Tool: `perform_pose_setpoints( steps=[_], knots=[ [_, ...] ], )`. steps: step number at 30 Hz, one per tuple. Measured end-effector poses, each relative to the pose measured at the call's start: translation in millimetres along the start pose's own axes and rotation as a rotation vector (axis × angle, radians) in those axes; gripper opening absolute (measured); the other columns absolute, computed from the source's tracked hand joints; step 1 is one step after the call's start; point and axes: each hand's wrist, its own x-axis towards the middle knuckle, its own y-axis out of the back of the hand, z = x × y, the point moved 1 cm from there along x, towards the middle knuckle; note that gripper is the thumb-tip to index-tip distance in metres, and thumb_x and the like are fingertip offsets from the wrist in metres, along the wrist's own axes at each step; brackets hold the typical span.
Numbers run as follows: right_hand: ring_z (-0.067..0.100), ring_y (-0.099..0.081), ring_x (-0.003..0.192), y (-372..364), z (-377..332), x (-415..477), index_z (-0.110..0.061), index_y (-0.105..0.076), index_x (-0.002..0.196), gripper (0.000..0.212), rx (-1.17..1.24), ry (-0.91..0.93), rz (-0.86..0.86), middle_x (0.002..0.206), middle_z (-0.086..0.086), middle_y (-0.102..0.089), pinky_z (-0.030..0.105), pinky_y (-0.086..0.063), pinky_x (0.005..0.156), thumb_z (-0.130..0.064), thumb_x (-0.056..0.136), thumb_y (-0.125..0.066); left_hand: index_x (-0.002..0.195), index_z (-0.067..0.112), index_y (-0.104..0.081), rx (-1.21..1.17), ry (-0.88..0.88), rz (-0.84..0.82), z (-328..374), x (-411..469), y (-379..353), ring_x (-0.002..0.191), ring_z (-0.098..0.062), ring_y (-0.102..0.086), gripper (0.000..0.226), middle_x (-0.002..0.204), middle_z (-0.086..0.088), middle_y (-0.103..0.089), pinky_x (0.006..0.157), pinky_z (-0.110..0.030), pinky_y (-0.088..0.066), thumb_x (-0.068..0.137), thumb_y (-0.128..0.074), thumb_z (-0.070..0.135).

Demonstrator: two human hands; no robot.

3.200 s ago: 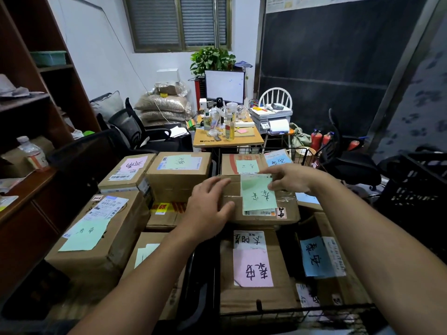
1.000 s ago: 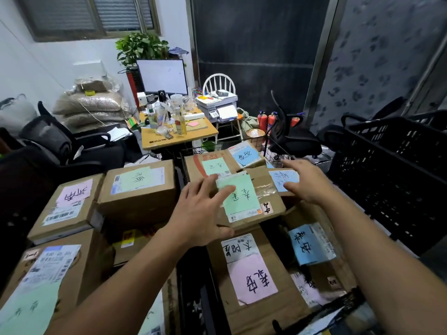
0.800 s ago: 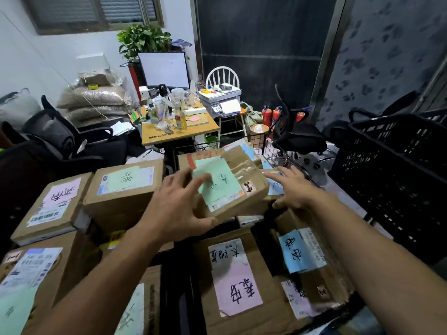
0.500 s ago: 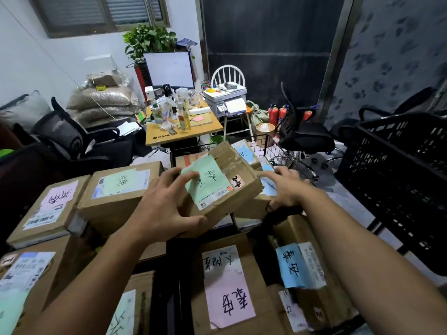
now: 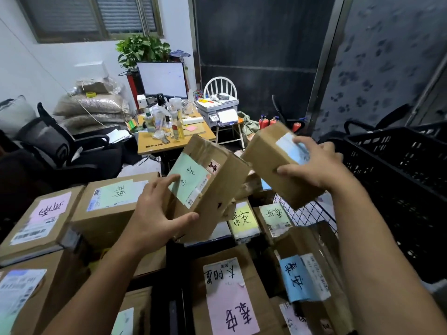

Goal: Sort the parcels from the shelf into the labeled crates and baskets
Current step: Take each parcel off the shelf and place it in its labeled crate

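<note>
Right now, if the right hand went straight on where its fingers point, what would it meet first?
Probably the green-label parcel held by the left hand; the right hand grips a blue-label parcel. Depth unclear.

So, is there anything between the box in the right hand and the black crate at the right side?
Nothing visible blocks it. The box is held up by the right hand, and only open air lies before the black crate.
</note>
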Motion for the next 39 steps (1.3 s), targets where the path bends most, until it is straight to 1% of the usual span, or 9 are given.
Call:
perform_pose_setpoints(
  steps=[4, 8, 12, 15, 18, 20, 23, 28, 39],
  knots=[
    [0.041, -0.027, 0.133, -22.5, -4.8, 32.5, -0.055, -0.029, 0.145, 0.091, 0.074, -0.144, 0.125, 0.145, 0.007, -0.026, 0.061, -0.035, 0.107, -0.078, 0.066, -0.07, 0.141, 0.054, -0.032, 0.083, -0.029, -0.071, 0.4, 1.1, -5.9, 0.137, -0.013, -0.024, 0.097, 0.148, 0.015, -0.025, 0.109, -0.048, -0.04, 0.054, -0.066, 0.078],
    [0.044, -0.025, 0.133, -58.0, -21.7, 56.3, -0.049, -0.033, 0.145, 0.088, 0.071, -0.23, 0.101, 0.141, 0.009, -0.026, 0.068, -0.03, 0.106, -0.079, 0.069, -0.065, 0.143, 0.053, -0.031, 0.137, -0.057, -0.084, 3.9, 1.6, -9.4, 0.132, -0.003, -0.016, 0.098, 0.148, 0.022, -0.02, 0.112, -0.048, -0.035, 0.054, -0.064, 0.079],
    [0.044, -0.023, 0.134, -76.4, -38.3, 68.2, -0.046, -0.028, 0.149, 0.09, -0.044, -0.286, 0.066, 0.147, 0.014, -0.027, 0.071, -0.023, 0.106, -0.083, 0.072, -0.057, 0.143, 0.054, -0.031, 0.127, -0.052, -0.081, 0.9, 0.8, -9.0, 0.137, -0.008, -0.019, 0.097, 0.144, 0.028, -0.019, 0.111, -0.049, -0.037, 0.055, -0.065, 0.078],
    [0.044, -0.018, 0.139, -76.0, -34.1, 73.2, -0.045, -0.017, 0.155, 0.094, -0.036, -0.249, -0.051, 0.153, 0.015, -0.025, 0.065, -0.03, 0.109, -0.079, 0.076, -0.057, 0.144, 0.055, -0.029, 0.109, -0.043, -0.07, -2.7, 0.4, -10.0, 0.136, -0.005, -0.018, 0.098, 0.146, 0.027, -0.019, 0.11, -0.049, -0.039, 0.056, -0.065, 0.078],
    [0.042, -0.03, 0.136, -63.3, -23.3, 66.0, -0.042, -0.016, 0.157, 0.088, 0.117, -0.186, -0.173, 0.15, 0.017, -0.029, 0.043, -0.042, 0.097, -0.056, 0.085, -0.065, 0.143, 0.056, -0.026, 0.126, -0.043, -0.066, -3.2, 1.2, -12.5, 0.136, -0.005, -0.017, 0.098, 0.145, 0.028, -0.017, 0.11, -0.049, -0.038, 0.056, -0.064, 0.08],
    [0.041, -0.035, 0.135, -60.3, -15.4, 58.4, -0.04, -0.017, 0.159, 0.091, 0.138, -0.147, -0.168, 0.148, 0.018, -0.03, 0.04, -0.043, 0.094, -0.052, 0.086, -0.071, 0.143, 0.057, -0.025, 0.159, -0.049, -0.082, -1.3, 3.5, -14.3, 0.138, -0.011, -0.017, 0.097, 0.146, 0.026, -0.017, 0.111, -0.052, -0.036, 0.057, -0.063, 0.081],
    [0.043, -0.032, 0.138, -63.3, -4.6, 52.9, -0.043, -0.02, 0.158, 0.1, 0.142, -0.167, -0.084, 0.15, 0.018, -0.031, 0.053, -0.041, 0.11, -0.062, 0.077, -0.077, 0.145, 0.056, -0.018, 0.321, -0.075, -0.186, 9.4, 10.4, -15.9, 0.142, -0.019, -0.014, 0.099, 0.155, 0.016, -0.012, 0.114, -0.053, -0.03, 0.058, -0.056, 0.084],
    [0.044, -0.026, 0.142, -63.3, 8.2, 42.8, -0.041, -0.022, 0.158, 0.101, 0.064, -0.205, -0.049, 0.156, 0.015, -0.027, 0.054, -0.033, 0.115, -0.065, 0.076, -0.076, 0.149, 0.049, -0.009, 0.772, -0.263, -0.414, 35.2, 21.1, -34.9, 0.146, -0.032, -0.01, 0.098, 0.161, 0.0, -0.006, 0.119, -0.051, -0.014, 0.07, -0.056, 0.08],
    [0.047, -0.022, 0.139, -63.6, 16.8, 10.1, -0.042, -0.017, 0.155, 0.107, -0.095, -0.259, -0.108, 0.158, 0.012, -0.018, 0.066, -0.04, 0.106, -0.075, 0.07, -0.073, 0.144, 0.047, -0.019, 0.778, -0.198, -0.538, 39.5, 27.0, -28.0, 0.13, -0.028, -0.036, 0.097, 0.15, 0.002, -0.026, 0.101, -0.045, -0.042, 0.06, -0.057, 0.078]
  ],
)
